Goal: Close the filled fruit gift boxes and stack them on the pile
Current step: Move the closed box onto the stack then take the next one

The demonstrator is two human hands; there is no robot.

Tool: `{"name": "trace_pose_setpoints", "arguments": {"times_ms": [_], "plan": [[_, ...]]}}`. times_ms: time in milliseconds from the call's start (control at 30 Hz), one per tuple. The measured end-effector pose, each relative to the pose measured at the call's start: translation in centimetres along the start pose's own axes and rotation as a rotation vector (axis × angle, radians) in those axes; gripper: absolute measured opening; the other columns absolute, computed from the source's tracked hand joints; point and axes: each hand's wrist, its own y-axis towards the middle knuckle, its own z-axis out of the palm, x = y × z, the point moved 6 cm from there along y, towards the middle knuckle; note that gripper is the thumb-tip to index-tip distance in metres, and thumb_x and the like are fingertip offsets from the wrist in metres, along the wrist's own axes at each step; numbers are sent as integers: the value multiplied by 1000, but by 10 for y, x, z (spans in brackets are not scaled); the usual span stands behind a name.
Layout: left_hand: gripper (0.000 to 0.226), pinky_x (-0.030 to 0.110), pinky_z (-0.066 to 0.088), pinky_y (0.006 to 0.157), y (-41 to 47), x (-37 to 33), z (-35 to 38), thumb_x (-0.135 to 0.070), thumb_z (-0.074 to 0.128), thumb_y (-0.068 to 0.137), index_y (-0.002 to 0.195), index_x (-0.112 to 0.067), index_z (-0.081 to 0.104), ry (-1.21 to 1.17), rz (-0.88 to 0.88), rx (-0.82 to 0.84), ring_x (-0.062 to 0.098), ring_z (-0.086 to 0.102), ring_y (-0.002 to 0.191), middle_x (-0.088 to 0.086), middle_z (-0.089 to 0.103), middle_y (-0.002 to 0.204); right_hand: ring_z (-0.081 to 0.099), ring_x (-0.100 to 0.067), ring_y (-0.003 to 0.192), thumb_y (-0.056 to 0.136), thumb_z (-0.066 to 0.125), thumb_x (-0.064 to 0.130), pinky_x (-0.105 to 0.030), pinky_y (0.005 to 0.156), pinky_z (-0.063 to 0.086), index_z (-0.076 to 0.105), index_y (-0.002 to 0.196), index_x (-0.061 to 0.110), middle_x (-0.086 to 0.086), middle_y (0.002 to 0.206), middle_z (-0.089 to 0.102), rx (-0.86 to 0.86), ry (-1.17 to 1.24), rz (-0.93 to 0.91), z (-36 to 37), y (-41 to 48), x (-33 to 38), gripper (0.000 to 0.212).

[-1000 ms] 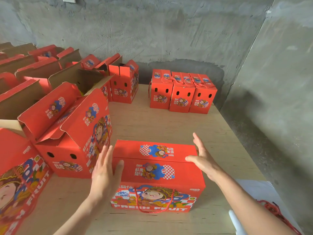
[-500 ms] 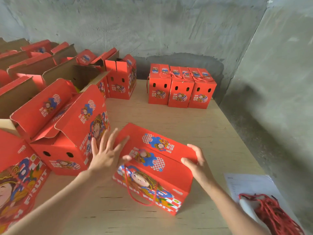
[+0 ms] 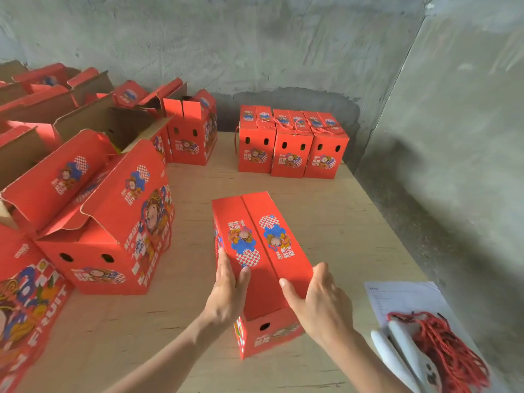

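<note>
A closed red fruit gift box stands on the wooden table, its short end with two holes facing me. My left hand holds its left side, thumb over the top edge. My right hand grips the near right corner of the lid, thumb on top. A red cord handle hangs down the box's left side. Three closed boxes stand side by side in a row at the back of the table by the wall.
Several open red boxes with raised flaps crowd the left half of the table. At the near right lie a sheet of paper, a bundle of red cords and a white object. Concrete walls close the back and right.
The box has been turned from lengthwise across me to pointing away from me. Both hands went from hovering beside it to holding its near end.
</note>
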Motion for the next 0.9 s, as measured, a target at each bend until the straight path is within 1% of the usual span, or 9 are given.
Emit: {"name": "trace_pose_setpoints", "arguments": {"times_ms": [133,200,267,300,400,533,633,733,900], "plan": [[64,35,20,117,18,-1,-20,-24,44,100,152,-21,8,-2,17,151,10,22,142,-7,22,154,62,-21,91,77,43,74,-30,65,36,32,94,21,6,92,59,44,104,-46,5,-6,0,57],[54,30,28,109,15,0,-34,-36,48,97,143,-13,31,226,70,15,11,28,136,-9,29,144,62,-21,88,79,38,73,-30,70,43,43,92,17,6,84,62,126,339,62,12,-2,-12,58],[29,25,36,78,0,-2,-48,-39,52,93,99,-11,52,296,94,-279,21,45,99,-3,48,105,62,-18,93,85,32,69,-37,87,50,58,101,18,5,94,66,328,669,267,28,2,-23,59],[28,23,33,64,-8,0,-50,-36,53,93,76,-14,47,252,79,-368,20,44,79,-4,47,84,61,-15,101,88,33,66,-39,95,48,60,110,25,9,105,66,435,831,350,38,1,-25,54],[48,27,26,47,-21,25,-37,-39,44,97,57,-15,33,86,-264,-312,14,34,50,-4,38,53,57,-15,116,90,42,61,-40,105,39,57,127,29,8,123,63,587,1149,413,53,15,-17,51],[49,24,45,52,-29,26,-10,-43,36,99,79,-7,61,-465,-612,-113,19,59,60,6,64,73,61,-23,106,95,53,27,-38,93,49,60,121,11,-7,116,66,490,1310,367,44,47,3,32],[29,28,47,65,-7,3,-19,-34,44,98,80,-22,63,-508,-482,-206,20,59,71,4,63,78,54,-18,97,93,55,8,-22,76,44,59,101,6,-9,104,61,238,1235,265,17,70,14,9],[14,37,48,89,14,-22,-30,-26,54,95,88,-22,65,-525,-363,-284,25,59,93,7,64,95,53,-17,95,94,54,10,-34,94,41,55,80,14,-11,98,61,200,1151,222,-7,82,30,14],[25,25,39,65,37,-92,-56,-17,44,98,92,-7,66,-202,32,-300,14,49,78,-1,58,83,66,-16,57,95,49,6,-28,65,53,57,84,7,-5,63,69,326,1396,-82,-77,88,78,14]]}}
